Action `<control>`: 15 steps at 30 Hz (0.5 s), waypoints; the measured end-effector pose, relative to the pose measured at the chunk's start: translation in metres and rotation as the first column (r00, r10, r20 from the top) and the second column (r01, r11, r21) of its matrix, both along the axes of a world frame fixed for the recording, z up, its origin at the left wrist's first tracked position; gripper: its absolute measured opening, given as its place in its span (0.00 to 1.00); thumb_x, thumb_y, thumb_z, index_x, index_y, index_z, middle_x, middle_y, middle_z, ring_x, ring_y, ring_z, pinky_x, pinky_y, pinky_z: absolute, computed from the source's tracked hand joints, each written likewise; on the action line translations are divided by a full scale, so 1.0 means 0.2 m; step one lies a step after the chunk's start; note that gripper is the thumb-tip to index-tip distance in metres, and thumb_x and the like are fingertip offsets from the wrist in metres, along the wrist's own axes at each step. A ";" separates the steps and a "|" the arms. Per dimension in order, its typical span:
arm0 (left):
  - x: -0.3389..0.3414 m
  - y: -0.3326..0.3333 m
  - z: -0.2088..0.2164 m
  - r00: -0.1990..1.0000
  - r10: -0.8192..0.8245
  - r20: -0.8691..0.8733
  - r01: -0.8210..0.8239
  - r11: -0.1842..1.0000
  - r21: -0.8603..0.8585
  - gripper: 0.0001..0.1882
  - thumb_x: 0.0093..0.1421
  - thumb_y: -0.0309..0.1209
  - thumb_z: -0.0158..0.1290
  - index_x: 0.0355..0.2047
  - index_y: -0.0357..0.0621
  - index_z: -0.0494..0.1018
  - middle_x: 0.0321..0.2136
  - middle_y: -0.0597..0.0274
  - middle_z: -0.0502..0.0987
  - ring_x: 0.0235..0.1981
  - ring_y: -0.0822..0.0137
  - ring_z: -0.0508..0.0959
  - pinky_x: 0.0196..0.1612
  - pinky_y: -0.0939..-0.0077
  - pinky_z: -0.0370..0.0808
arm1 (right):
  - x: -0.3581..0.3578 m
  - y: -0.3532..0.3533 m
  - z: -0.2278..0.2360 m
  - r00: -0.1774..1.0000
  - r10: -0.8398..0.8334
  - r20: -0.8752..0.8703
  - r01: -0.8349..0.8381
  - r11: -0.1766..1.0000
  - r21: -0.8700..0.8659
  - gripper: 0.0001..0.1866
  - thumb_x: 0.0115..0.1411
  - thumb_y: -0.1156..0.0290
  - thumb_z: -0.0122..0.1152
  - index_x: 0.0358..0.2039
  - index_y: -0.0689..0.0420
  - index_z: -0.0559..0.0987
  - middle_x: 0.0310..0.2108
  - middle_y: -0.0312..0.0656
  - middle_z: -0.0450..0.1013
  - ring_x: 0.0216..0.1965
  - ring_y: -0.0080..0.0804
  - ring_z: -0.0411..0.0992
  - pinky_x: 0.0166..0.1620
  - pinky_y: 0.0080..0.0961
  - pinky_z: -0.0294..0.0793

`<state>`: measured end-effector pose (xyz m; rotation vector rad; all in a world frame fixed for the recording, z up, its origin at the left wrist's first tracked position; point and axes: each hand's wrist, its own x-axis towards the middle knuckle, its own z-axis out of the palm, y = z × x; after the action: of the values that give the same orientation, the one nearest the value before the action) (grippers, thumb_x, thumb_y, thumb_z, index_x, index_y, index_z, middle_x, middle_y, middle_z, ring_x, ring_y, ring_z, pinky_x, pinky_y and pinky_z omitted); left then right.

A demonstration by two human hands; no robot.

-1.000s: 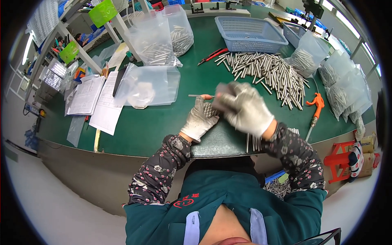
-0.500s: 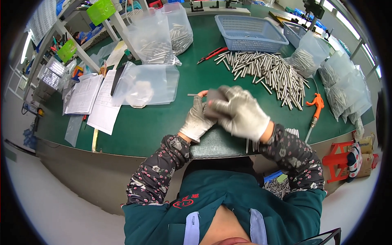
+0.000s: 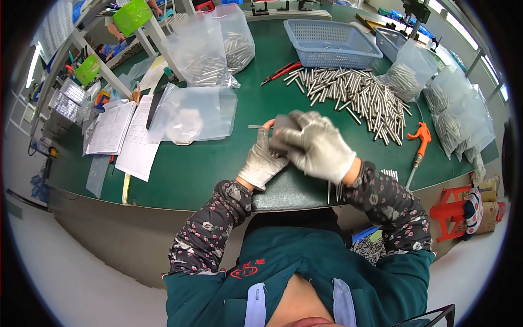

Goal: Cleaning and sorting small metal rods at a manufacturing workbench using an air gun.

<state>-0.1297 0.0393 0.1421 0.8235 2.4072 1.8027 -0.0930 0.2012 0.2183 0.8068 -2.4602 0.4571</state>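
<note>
Both hands wear pale gloves with bare fingertips showing and meet over the green table. My left hand (image 3: 263,163) is closed on a slim metal pin (image 3: 254,127), whose end sticks out to the left past the fingertips. My right hand (image 3: 322,147) grips a flat grey-brown pad (image 3: 283,126) and presses it against the pin by the left fingers. The rest of the pin is hidden between the pad and the gloves. Under my right wrist, several pins (image 3: 333,193) lie side by side at the table's front edge.
A heap of metal pins (image 3: 359,98) spreads at the right, before a blue basket (image 3: 332,57). Red-handled pliers (image 3: 281,73) and an orange air gun (image 3: 420,139) lie nearby. Bags of pins (image 3: 456,117) stand far right; a clear bag (image 3: 215,114) and papers (image 3: 111,128) lie left.
The pad and my right hand have shifted slightly to the left and look sharper than before. My left hand keeps its hold on the pin. A person's arm now shows at the far upper left.
</note>
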 end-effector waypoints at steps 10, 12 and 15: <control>-0.01 0.00 -0.02 0.996 -0.075 0.044 0.073 0.996 0.053 0.39 0.43 0.21 0.56 0.56 0.48 0.50 0.24 0.65 0.72 0.27 0.69 0.74 0.36 0.77 0.72 | 0.01 0.15 0.06 0.937 -0.343 -0.064 0.349 0.926 0.144 0.12 0.49 0.61 0.57 0.35 0.48 0.79 0.32 0.51 0.68 0.35 0.43 0.67 0.38 0.38 0.66; -0.01 0.00 -0.01 0.997 -0.057 0.051 0.054 0.997 0.056 0.38 0.44 0.21 0.56 0.55 0.47 0.52 0.24 0.65 0.72 0.27 0.69 0.74 0.36 0.77 0.72 | 0.04 0.13 0.10 0.960 -0.281 -0.012 0.280 0.960 -0.013 0.12 0.49 0.60 0.58 0.34 0.47 0.79 0.33 0.53 0.68 0.35 0.44 0.68 0.38 0.39 0.68; -0.01 0.00 -0.02 0.998 -0.042 -0.055 0.045 0.997 0.058 0.38 0.43 0.21 0.56 0.55 0.47 0.53 0.23 0.66 0.71 0.27 0.71 0.73 0.35 0.79 0.71 | 0.09 0.05 0.04 0.997 0.033 0.065 -0.031 0.999 -0.021 0.12 0.49 0.61 0.57 0.34 0.47 0.79 0.42 0.56 0.68 0.40 0.49 0.69 0.44 0.38 0.68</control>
<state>-0.1315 0.0390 0.1380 0.9345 2.3577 1.8681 -0.0749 0.2106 0.2271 0.8366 -2.5018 0.5265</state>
